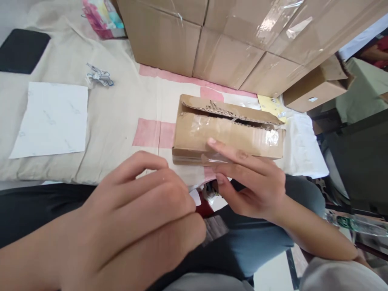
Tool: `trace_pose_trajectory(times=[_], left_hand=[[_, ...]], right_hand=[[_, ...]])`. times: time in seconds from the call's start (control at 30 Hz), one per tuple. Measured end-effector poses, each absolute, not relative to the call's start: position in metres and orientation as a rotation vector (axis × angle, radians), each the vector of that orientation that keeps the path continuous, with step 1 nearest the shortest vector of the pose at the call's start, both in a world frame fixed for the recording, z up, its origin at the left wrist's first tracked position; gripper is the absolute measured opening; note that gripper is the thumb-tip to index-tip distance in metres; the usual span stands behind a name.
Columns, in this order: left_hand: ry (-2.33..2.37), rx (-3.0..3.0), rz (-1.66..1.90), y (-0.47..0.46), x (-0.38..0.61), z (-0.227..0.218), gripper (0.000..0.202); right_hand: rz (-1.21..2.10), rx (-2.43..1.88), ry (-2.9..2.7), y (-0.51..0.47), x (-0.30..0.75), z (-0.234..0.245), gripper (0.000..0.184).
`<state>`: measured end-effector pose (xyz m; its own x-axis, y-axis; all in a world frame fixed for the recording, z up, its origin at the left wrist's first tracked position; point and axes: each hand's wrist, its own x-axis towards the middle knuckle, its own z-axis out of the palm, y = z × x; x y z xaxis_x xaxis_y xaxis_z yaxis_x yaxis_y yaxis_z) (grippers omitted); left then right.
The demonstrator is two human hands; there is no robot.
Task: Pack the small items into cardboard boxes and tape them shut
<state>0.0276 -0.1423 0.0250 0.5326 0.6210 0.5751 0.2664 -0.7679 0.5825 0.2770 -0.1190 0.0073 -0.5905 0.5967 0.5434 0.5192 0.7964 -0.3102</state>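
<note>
- Surface (117, 117): cloth-covered, pale with pink patches. It extends across the space in front of my knees and carries the items below.
- Stack of cartons (227, 60): stands along the far side, tape visible on several faces.
- Open carton (315, 95): positioned at the right end of the stack, flap raised.
- Cardboard box (197, 135): lies lengthwise near the front edge of the surface, between the stack and me. Done: clear tape (194, 158) lies along the low side facing me, and shiny patches on the broad upper face look like further tape. Left: the ragged corrugated edges at the far side stand apart, with a dark gap between them. I judge the box to be partly taped and not closed at that gap.
- White sheet (53, 119): lies flat at the left, well apart from the box.
- Left hand (142, 218): held in front of the box, fingers curled inward. The palm is hidden; I cannot tell whether it grips anything.
- Right hand (257, 182): at the near side of the box, fingers extended, index fingertip apparently resting on the broad face. The thumb sits below, close to the middle finger; no firm grasp on the box shows.
- Clip-like pieces (99, 75): clustered beyond the sheet's right corner.
</note>
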Motion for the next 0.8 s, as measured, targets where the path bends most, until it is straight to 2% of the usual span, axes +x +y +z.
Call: trace_pose_trajectory(times=[0.2, 0.33, 0.8], left_hand=[[0.671, 2.43, 0.966, -0.13, 0.023, 0.012, 0.012], [0.691, 2.359, 0.884, -0.126, 0.033, 0.011, 0.009], [0.785, 2.568, 0.694, -0.119, 0.062, 0.016, 0.007]], right_hand=[[-0.119, -0.789, -2.422, -0.118, 0.283, 0.006, 0.005], [-0.228, -0.723, -2.491, -0.12, 0.279, -0.001, 0.015], [-0.21, -0.681, -2.4, -0.126, 0.268, -0.02, 0.029]])
